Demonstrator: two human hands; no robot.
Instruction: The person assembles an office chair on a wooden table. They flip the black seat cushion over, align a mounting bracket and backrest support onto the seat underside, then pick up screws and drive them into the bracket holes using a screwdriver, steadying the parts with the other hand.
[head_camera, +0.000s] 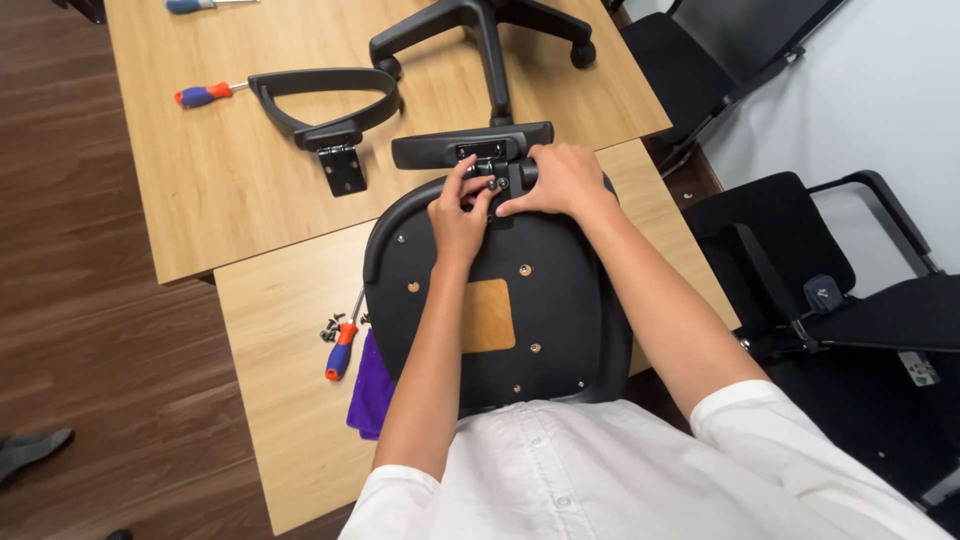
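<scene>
**Black seat pan, both hands at its far edge**

Black chair seat (540, 300) lies underside up on the wooden counter (280, 300), nearest the person. Left hand (458, 212) pinches a small screw with its fingertips; right hand (560, 180) closes around the armrest bracket (470, 150) at the seat's far edge. Left of the seat lies a screwdriver (342, 350); farther off, a loose armrest (325, 105) and the chair base (485, 35).

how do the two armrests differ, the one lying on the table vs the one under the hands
The loose armrest lies apart on the far table, its whole curved loop and metal bracket in view; the other armrest sits at the edge of the seat base, showing mostly its flat pad. The loose one is untouched, with a screwdriver beside it; the other has the left hand and right hand at its bracket. Both are black plastic.
</scene>
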